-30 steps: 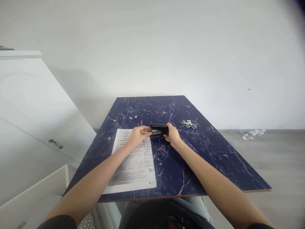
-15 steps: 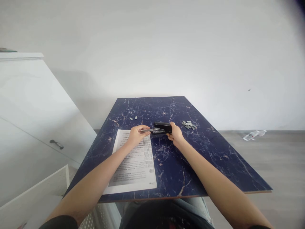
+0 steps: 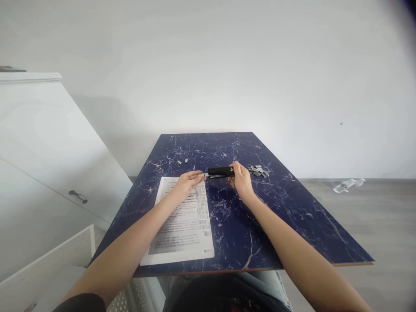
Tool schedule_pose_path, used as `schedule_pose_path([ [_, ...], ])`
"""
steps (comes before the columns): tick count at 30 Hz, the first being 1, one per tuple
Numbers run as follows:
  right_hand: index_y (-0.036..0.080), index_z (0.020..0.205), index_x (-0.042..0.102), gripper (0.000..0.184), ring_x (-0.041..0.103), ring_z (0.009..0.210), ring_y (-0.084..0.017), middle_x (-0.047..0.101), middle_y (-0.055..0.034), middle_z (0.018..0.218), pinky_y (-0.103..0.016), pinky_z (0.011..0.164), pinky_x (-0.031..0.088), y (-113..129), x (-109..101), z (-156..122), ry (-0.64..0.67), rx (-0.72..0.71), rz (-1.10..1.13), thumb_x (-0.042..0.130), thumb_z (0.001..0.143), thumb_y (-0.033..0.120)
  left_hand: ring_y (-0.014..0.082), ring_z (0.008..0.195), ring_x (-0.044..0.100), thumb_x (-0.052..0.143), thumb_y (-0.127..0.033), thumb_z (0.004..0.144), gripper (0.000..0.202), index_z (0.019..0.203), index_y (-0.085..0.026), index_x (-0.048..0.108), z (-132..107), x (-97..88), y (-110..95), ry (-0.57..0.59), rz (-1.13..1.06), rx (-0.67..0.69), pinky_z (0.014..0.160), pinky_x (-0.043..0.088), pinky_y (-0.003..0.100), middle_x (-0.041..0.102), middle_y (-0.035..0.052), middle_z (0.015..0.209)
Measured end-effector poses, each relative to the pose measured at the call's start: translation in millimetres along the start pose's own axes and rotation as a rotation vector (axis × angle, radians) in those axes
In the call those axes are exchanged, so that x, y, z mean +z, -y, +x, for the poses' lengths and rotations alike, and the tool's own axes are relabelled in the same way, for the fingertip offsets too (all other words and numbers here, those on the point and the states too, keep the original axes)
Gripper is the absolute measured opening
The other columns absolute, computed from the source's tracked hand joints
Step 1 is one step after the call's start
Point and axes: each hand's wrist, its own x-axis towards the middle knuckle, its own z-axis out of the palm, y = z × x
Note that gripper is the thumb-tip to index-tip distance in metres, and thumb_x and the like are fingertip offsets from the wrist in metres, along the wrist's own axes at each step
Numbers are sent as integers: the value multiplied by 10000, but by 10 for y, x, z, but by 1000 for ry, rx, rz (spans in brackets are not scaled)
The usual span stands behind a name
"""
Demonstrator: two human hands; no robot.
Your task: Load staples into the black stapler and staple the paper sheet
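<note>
right hand [image 3: 242, 181] clamped on black stapler [image 3: 221, 172], left hand [image 3: 187, 182] at its tip, grip unclear

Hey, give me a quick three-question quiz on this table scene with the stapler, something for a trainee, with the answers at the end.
1. True or false: the right hand grips the black stapler.
2. Multiple choice: the printed sheet lies beneath which forearm? A) the left, B) the right, C) neither.
3. Fill in: the loose staple strips lie on the blue marbled table to the ___ of the stapler.
Key: 1 true; 2 A; 3 right.
</note>
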Motion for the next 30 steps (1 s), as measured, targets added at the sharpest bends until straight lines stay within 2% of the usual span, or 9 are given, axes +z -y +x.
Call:
schedule_pose_path([
  [2, 227, 895, 593, 402, 474, 398, -134, 553, 18, 554, -234, 340, 360, 25, 22, -17, 37, -5, 12, 481, 931, 612, 233, 1100, 702, 767, -149, 816, 258, 1067, -109, 724, 25, -19, -16, -24, -86, 0, 1156, 438, 406, 757, 125, 1073],
  [5, 238, 936, 586, 356, 546, 445, -152, 580, 7, 633, -263, 370, 453, 38, 52, -24, 89, 76, 117, 525, 920, 589, 241, 1120, 695, 720, -160, 863, 163, 1015, -106, 741, 43, -33, -24, -53, -147, -4, 1157, 445, 388, 745, 125, 1117],
  [8, 238, 931, 586, 273, 599, 541, -152, 586, -9, 733, -301, 460, 566, 17, 55, -9, 120, 168, 242, 552, 927, 509, 243, 1119, 696, 698, -184, 889, 162, 1026, -113, 745, 45, -27, 3, -40, -143, -12, 1154, 453, 387, 737, 127, 1147],
  [12, 221, 872, 597, 204, 613, 673, -151, 544, -11, 789, -294, 515, 627, -27, 46, 10, 134, 210, 291, 660, 869, 415, 245, 1150, 681, 693, -186, 893, 183, 1057, -127, 748, 41, -7, 49, 1, -136, -49, 1156, 450, 373, 736, 122, 1162],
  [17, 215, 837, 586, 160, 588, 693, -128, 539, 0, 813, -267, 534, 643, -51, 59, 2, 111, 231, 317, 723, 783, 277, 247, 1147, 683, 690, -195, 893, 179, 1044, -116, 748, 44, -6, 52, -25, -156, -60, 1146, 463, 372, 742, 134, 1138],
  [21, 207, 799, 582, 117, 574, 689, -138, 520, -13, 801, -274, 496, 625, -35, 43, 4, 57, 251, 312, 693, 780, 238, 248, 1125, 694, 690, -165, 875, 169, 1023, -102, 740, 49, -4, 52, -46, -165, -57, 1150, 459, 388, 748, 143, 1111],
  [25, 215, 824, 593, 123, 572, 698, -154, 526, -17, 828, -290, 478, 604, -3, 13, 17, 45, 178, 310, 696, 767, 252, 274, 1169, 671, 648, -191, 888, 152, 982, -96, 720, 54, -1, 44, -58, -231, -73, 1152, 455, 406, 737, 167, 1134],
  [30, 230, 907, 602, 199, 588, 720, -158, 547, -12, 878, -277, 489, 573, 67, 26, -18, 33, 63, 265, 716, 755, 290, 318, 1255, 612, 520, -367, 958, 386, 1059, -41, 703, 27, 7, -5, 58, -331, -222, 1152, 443, 410, 665, 245, 1267],
])
